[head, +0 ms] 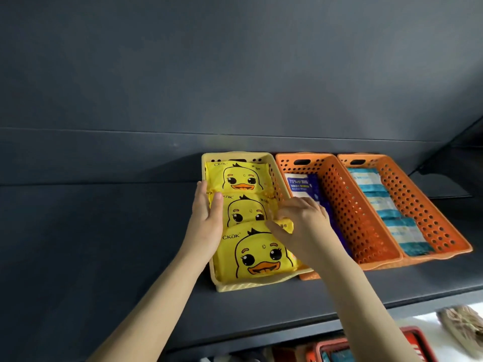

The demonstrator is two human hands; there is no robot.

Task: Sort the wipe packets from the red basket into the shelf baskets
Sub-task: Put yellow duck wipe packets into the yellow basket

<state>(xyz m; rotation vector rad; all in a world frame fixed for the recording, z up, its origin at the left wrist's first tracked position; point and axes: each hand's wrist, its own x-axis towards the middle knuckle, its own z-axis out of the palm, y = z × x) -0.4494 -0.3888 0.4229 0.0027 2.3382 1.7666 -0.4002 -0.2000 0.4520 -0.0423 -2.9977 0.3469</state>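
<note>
A pale yellow shelf basket (pixel 241 286) holds three yellow duck-print wipe packets in a row. My left hand (pixel 207 218) lies with straight fingers along the left edge of the middle duck packet (pixel 244 210). My right hand (pixel 300 223) rests on that packet's right side, its thumb over the top edge of the nearest duck packet (pixel 257 254). The far duck packet (pixel 236 177) lies untouched at the back. The red basket (pixel 326 347) shows at the bottom edge, below the shelf.
Two orange perforated baskets stand to the right: the middle one (pixel 347 205) holds blue-and-white alcohol wipe packets (pixel 300 184), the right one (pixel 423 202) teal-and-white packets (pixel 384 205). The dark shelf (pixel 104 244) stretches left. A beige object (pixel 462 327) lies at bottom right.
</note>
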